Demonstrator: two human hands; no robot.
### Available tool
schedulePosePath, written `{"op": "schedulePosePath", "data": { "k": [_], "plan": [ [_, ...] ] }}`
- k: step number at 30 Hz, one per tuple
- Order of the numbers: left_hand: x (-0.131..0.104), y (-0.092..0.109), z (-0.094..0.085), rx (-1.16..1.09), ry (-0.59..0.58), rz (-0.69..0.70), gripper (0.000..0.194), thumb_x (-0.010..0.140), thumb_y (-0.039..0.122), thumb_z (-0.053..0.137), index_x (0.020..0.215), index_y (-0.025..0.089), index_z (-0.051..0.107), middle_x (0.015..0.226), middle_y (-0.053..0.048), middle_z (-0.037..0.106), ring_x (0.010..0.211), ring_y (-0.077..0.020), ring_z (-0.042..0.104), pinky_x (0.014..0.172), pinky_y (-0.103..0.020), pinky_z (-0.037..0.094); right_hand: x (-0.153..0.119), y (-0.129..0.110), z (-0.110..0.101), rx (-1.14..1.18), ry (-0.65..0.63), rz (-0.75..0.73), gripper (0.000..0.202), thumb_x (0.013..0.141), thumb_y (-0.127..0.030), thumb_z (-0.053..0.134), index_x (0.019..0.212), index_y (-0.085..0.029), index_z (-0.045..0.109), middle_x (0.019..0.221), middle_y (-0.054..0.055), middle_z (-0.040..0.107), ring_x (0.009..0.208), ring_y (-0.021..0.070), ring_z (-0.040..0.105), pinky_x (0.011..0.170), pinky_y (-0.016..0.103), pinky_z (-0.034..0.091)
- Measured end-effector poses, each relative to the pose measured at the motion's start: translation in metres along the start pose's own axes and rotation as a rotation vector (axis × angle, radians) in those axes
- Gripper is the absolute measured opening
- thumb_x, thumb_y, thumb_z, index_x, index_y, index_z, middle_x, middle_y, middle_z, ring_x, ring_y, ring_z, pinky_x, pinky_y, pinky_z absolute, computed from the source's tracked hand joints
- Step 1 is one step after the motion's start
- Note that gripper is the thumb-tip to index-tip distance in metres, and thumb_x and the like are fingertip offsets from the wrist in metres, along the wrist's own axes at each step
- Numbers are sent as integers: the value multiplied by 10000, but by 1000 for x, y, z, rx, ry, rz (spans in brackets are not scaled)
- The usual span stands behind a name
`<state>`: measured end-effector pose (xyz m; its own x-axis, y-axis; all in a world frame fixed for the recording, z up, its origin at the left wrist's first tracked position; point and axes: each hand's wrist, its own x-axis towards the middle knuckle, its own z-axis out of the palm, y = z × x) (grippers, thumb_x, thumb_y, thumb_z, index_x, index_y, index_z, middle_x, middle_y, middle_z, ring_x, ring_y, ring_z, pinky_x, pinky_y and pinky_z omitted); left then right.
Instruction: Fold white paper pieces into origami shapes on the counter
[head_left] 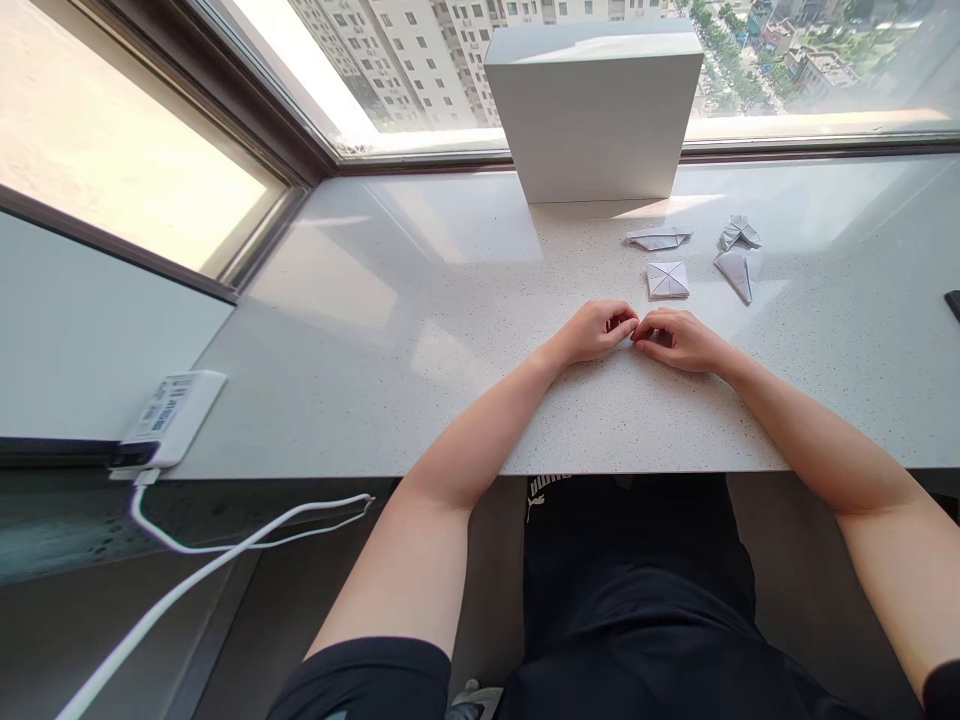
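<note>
My left hand (600, 330) and my right hand (673, 340) rest on the speckled white counter (465, 400), their fingertips meeting. The fingers of both are curled; whether anything small is between them is hidden. Just beyond my right hand lies a folded paper square (667, 280) with crossing creases. Behind that square is a long, narrow folded paper (659, 238). To their right, a pointed folded paper (736, 273) lies close to a fan-like folded paper (739, 232).
A large white box (600, 115) stands at the back against the window. At the left edge sits a white device (174, 418) with a white cable (225, 548) hanging from it. Part of a dark object (953, 303) shows at the far right.
</note>
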<state>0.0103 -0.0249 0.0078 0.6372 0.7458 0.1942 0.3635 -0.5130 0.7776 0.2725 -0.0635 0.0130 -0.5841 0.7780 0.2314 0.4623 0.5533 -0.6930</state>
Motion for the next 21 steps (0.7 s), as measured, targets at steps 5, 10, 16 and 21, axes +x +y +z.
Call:
{"op": "schedulePosePath", "data": {
  "k": [5, 10, 16, 21],
  "plan": [
    [0, 0, 0, -1, -4, -4, 293, 1107, 399, 680, 1107, 196, 892, 1024, -91, 898, 877, -220, 716, 877, -370, 561, 0, 0, 0, -4, 2, -5, 156, 1086, -401, 758, 1046, -281, 849, 1009, 88, 879, 929, 288, 779, 834, 435, 606],
    [0, 0, 0, 10, -2, -15, 300, 1102, 409, 678, 1106, 199, 892, 1028, -90, 903, 871, -221, 712, 866, -373, 564, 0, 0, 0, -6, 3, -3, 167, 1090, -419, 767, 1041, -279, 845, 1020, 100, 889, 933, 300, 780, 836, 444, 611],
    [0, 1, -1, 10, -1, -6, 306, 1105, 414, 675, 1102, 195, 887, 1023, -93, 897, 869, -219, 707, 862, -369, 557, 0, 0, 0, -2, 2, -2, 160, 1085, -416, 776, 1033, -281, 846, 1013, 95, 881, 929, 301, 783, 856, 448, 614],
    [0, 2, -1, 6, -1, -23, 301, 1104, 414, 681, 1100, 196, 888, 1012, -91, 896, 866, -222, 706, 863, -374, 561, 0, 1, 1, -2, -1, 5, 150, 1084, -406, 778, 1036, -285, 853, 1009, 83, 880, 926, 290, 784, 871, 445, 617]
  ]
}}
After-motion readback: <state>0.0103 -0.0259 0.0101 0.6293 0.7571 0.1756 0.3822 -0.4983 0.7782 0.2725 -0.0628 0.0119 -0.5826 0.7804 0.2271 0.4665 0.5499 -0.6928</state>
